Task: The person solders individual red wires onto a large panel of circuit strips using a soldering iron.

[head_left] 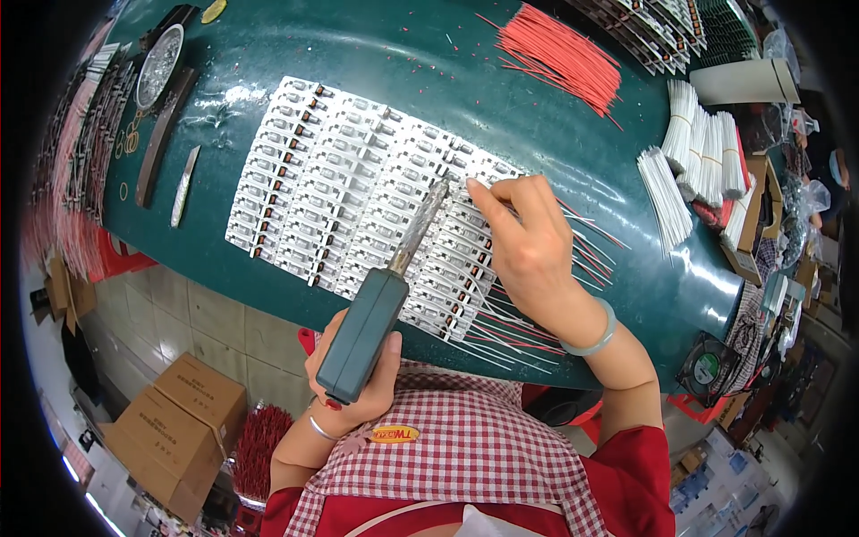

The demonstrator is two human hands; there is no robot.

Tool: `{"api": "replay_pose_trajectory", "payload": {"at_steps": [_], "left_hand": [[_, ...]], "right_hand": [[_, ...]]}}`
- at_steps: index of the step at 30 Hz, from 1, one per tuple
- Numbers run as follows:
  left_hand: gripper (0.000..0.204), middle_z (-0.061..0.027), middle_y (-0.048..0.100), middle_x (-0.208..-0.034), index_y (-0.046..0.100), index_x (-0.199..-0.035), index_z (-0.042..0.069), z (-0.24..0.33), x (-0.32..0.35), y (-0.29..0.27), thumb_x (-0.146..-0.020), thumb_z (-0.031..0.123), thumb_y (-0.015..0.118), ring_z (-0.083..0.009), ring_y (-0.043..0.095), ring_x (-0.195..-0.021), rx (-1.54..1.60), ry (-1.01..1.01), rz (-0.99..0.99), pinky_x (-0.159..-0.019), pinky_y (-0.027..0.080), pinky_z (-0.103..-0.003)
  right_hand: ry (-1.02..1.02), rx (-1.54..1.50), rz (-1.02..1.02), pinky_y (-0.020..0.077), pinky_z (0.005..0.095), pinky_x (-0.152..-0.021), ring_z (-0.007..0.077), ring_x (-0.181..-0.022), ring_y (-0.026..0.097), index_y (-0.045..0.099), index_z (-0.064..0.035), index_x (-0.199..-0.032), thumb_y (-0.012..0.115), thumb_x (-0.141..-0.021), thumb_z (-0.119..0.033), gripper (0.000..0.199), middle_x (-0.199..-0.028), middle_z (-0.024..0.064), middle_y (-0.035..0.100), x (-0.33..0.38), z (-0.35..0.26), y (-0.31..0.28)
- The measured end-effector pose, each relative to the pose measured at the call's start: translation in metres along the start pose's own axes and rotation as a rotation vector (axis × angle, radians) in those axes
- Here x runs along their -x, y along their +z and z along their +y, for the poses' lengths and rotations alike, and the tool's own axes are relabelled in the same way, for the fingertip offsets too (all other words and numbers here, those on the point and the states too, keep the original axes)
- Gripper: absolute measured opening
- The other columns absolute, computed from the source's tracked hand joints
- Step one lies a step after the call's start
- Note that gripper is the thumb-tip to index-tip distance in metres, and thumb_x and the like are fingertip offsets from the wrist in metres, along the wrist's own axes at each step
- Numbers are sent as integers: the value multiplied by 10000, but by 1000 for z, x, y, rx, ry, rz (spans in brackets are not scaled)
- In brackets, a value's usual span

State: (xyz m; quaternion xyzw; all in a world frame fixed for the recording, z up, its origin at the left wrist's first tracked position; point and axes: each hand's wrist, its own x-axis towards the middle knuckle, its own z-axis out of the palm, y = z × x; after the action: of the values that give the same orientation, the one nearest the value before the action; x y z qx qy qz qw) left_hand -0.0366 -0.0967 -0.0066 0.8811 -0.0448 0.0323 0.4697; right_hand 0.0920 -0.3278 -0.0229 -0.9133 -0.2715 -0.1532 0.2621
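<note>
My left hand (pixel 374 394) is wrapped round the green handle of a soldering iron (pixel 365 331). Its metal barrel slants up and right, with the tip over a white panel (pixel 344 170) made of many small circuit boards in rows. Close to that tip, my right hand (pixel 532 246) has thumb and forefinger pinched together at the panel's upper right part. Whatever lies between those fingertips is too small to make out. Red and white wires (pixel 514 336) stick out from the panel's right side, partly beneath my right wrist.
Loose red wires (pixel 559 58) lie at the far right of the green table (pixel 429 40). Bundles of white wires (pixel 702 152) are beside them. On the left are a utility knife (pixel 185 186), a dark bar (pixel 166 139) and a bowl (pixel 161 67). A fan (pixel 707 362) stands at the right edge.
</note>
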Motion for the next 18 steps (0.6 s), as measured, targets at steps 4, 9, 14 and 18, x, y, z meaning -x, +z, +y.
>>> {"api": "replay_pose_trajectory", "payload": {"at_steps": [4,9,14,18], "left_hand": [[230,-196,690,-1049,696,-1027,-56,2,0,1,-825,38,753,-277,709,-791,32,-79,-34,-676,565,-318],[220,-189,687,-1061,698,-1017,-50,9,-9,0,-816,23,754,-275,710,-819,5,-47,-39,-693,564,-315],[229,-165,684,-1035,689,-994,-43,14,-14,0,-775,-34,757,-274,701,-824,-34,-54,-61,-714,556,-310],[241,-149,679,-1006,679,-991,-40,13,-18,0,-762,-52,755,-261,693,-821,-23,-5,-69,-714,549,-306]], "right_hand": [[-19,-4,39,486,350,-682,256,-813,578,693,42,-1055,659,-710,1,348,-890,96,597,2,4,5],[-29,-16,47,493,350,-659,256,-788,578,685,51,-1030,657,-699,0,335,-882,99,597,1,4,6],[-40,-9,47,495,345,-657,254,-785,574,683,56,-1024,658,-696,-1,335,-877,100,593,1,5,7],[-44,4,42,495,343,-654,251,-785,572,683,58,-1022,658,-694,1,334,-875,99,589,0,3,6]]}}
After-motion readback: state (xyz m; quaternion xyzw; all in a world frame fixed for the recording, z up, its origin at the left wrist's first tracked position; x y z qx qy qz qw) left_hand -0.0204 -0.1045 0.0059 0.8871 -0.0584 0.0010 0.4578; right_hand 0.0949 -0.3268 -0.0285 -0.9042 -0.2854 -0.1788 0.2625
